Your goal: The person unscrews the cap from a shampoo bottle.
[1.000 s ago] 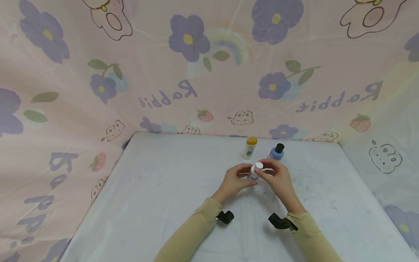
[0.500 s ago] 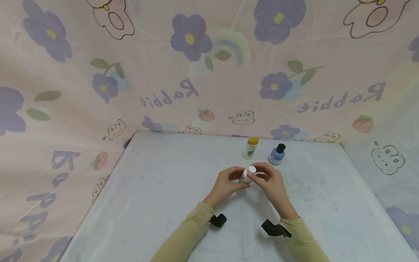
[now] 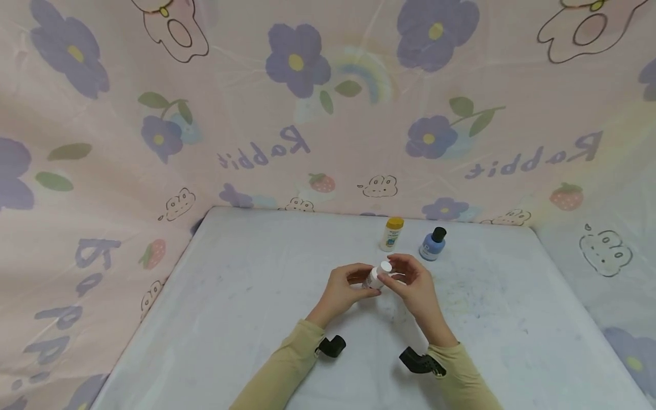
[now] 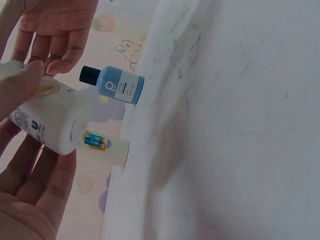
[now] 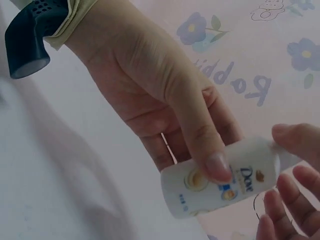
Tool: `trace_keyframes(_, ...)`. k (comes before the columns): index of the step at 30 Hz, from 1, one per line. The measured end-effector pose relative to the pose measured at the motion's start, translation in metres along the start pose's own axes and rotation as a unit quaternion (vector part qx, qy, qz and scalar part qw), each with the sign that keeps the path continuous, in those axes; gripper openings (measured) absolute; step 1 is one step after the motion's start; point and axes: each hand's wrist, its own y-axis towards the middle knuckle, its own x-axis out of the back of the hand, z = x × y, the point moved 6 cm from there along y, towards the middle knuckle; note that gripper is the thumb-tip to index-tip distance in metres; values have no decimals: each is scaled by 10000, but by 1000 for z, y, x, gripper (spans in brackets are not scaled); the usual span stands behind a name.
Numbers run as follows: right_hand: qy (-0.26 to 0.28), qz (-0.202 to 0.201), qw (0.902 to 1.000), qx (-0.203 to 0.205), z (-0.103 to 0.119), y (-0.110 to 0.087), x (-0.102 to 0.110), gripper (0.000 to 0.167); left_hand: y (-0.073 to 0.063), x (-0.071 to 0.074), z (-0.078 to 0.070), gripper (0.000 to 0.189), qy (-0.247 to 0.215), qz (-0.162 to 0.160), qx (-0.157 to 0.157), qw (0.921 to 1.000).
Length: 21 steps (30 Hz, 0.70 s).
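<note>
Tilted above the table is a small white Dove bottle [image 3: 374,279] with a white cap [image 3: 385,267] pointing up and to the right. My left hand [image 3: 342,285] grips its body, thumb across the front label and fingers behind, as the right wrist view shows. At the cap end is my right hand [image 3: 416,287], its thumb and fingers pinching around the cap. The left wrist view shows the bottle's base [image 4: 74,131] turned toward the table. Part of the label is hidden under the left thumb.
Beyond the hands stand a whitish bottle with a yellow cap [image 3: 392,234] and a blue bottle with a black cap [image 3: 432,247]. The white-covered table [image 3: 246,307] backs onto a pink patterned cloth [image 3: 348,136]. Black wrist cameras [image 3: 333,346] hang from both sleeves.
Both hands and the white bottle have moved left and slightly toward me. The blue bottle, partly hidden behind the right hand before, now shows fully. Both hands keep their hold.
</note>
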Motion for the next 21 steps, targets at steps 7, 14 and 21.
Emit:
trace_keyframes(7, 50, -166, 9998, 54, 0, -1, -8, 51, -3, 6, 2, 44, 190, -240, 17, 9995)
trace_keyframes(14, -56, -340, 9994, -80, -2, -3, -12, 46, -6, 11, -2, 43, 704, -472, -96, 9964)
trace_keyframes(21, -134, -461, 9983, -331, -3, -4, -13, 41, -7, 13, -6, 43, 816, -472, -200, 9954)
